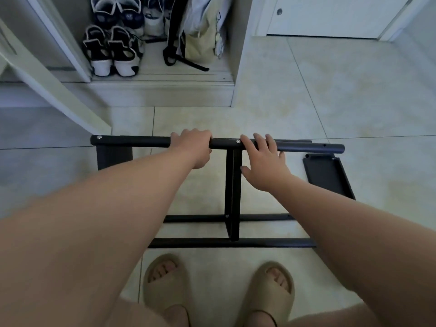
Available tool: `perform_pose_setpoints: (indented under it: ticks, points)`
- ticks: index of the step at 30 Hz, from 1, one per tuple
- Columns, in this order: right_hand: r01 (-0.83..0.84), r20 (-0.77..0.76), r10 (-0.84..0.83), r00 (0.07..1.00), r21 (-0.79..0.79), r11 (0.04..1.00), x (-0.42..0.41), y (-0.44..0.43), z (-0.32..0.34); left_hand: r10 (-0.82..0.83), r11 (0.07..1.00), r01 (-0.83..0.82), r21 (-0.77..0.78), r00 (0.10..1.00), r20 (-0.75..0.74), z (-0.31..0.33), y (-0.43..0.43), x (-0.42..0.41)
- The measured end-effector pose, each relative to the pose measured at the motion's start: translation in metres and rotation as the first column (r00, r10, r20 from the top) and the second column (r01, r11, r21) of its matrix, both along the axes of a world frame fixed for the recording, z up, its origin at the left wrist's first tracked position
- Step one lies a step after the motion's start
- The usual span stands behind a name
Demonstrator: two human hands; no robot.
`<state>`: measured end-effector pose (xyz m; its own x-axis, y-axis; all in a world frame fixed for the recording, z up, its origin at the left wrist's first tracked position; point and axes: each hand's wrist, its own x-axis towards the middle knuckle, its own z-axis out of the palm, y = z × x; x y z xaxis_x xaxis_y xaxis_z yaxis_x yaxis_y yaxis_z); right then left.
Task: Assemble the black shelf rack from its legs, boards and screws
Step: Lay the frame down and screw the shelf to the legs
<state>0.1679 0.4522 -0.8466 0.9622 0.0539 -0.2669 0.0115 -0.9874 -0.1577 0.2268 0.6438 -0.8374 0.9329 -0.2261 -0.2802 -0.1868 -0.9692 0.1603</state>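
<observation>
The partly built black rack lies on its side on the tiled floor. Its far leg tube point(132, 140) runs left to right, with a screw head near each hand. My left hand point(194, 147) grips this tube near its middle, fingers curled over the top. My right hand point(264, 156) rests on the same tube just right of the centre board point(233, 197), fingers straight and spread. That board stands on edge and joins the far tube to two near tubes point(259, 243). Another board point(114, 156) is fixed at the left end. A loose black board point(328, 175) lies flat at the right.
An open cabinet point(160, 86) with several shoes point(111, 50) and a beige bag point(200, 41) stands straight ahead. A white slanted frame point(52, 90) runs down at the left. A white door point(330, 15) is at the back right. My feet in beige slippers point(165, 282) stand just behind the rack.
</observation>
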Motion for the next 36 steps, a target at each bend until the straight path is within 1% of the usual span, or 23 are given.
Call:
perform_pose_setpoints:
  ticks: [2,4,8,12,15,19,21,24,27,30,33,36]
  points:
    - [-0.026,0.021,0.026,0.999,-0.006,1.000,0.016,-0.005,-0.014,0.006,1.000,-0.007,0.014,0.997,0.074,-0.018,0.000,0.012]
    - [-0.054,0.038,0.055,0.998,-0.018,0.998,0.028,-0.010,-0.030,0.014,1.000,-0.017,0.024,0.995,0.103,-0.035,0.001,0.024]
    - [-0.142,0.041,0.144,0.989,-0.047,0.989,0.047,-0.016,-0.065,0.040,0.998,-0.044,0.042,0.996,0.077,-0.064,0.010,0.044]
    - [-0.178,0.017,0.178,0.984,-0.003,0.984,0.074,-0.012,-0.089,0.088,0.995,-0.090,0.035,0.995,0.048,-0.090,0.019,0.057]
    - [-0.148,-0.024,0.148,0.989,0.012,0.989,0.087,-0.002,-0.103,0.113,0.993,-0.114,0.032,0.993,0.043,-0.104,0.024,0.065]
    - [-0.109,-0.126,0.111,0.986,0.022,0.994,0.093,0.005,-0.113,0.137,0.990,-0.138,0.036,0.990,0.019,-0.116,0.026,0.072]
    - [-0.106,-0.169,0.107,0.980,0.018,0.994,0.092,0.004,-0.112,0.149,0.988,-0.149,0.035,0.989,0.011,-0.118,0.025,0.073]
    - [-0.130,-0.185,0.129,0.974,0.009,0.991,0.079,-0.006,-0.105,0.156,0.986,-0.156,0.058,0.988,-0.001,-0.114,0.021,0.070]
    - [-0.158,-0.177,0.152,0.972,-0.025,0.987,0.058,-0.027,-0.088,0.077,0.993,-0.077,0.092,0.997,0.008,-0.102,0.010,0.057]
    - [-0.169,-0.178,0.154,0.972,-0.076,0.983,0.030,-0.059,-0.066,-0.082,0.992,0.078,0.096,0.996,0.039,-0.085,-0.010,0.034]
    - [-0.139,-0.188,0.113,0.976,-0.133,0.981,-0.007,-0.094,-0.046,-0.251,0.966,0.245,0.085,0.966,0.061,-0.067,-0.039,0.007]
    - [-0.085,-0.226,0.044,0.973,-0.178,0.980,-0.048,-0.127,-0.030,-0.409,0.912,0.404,0.076,0.910,0.071,-0.054,-0.074,-0.021]
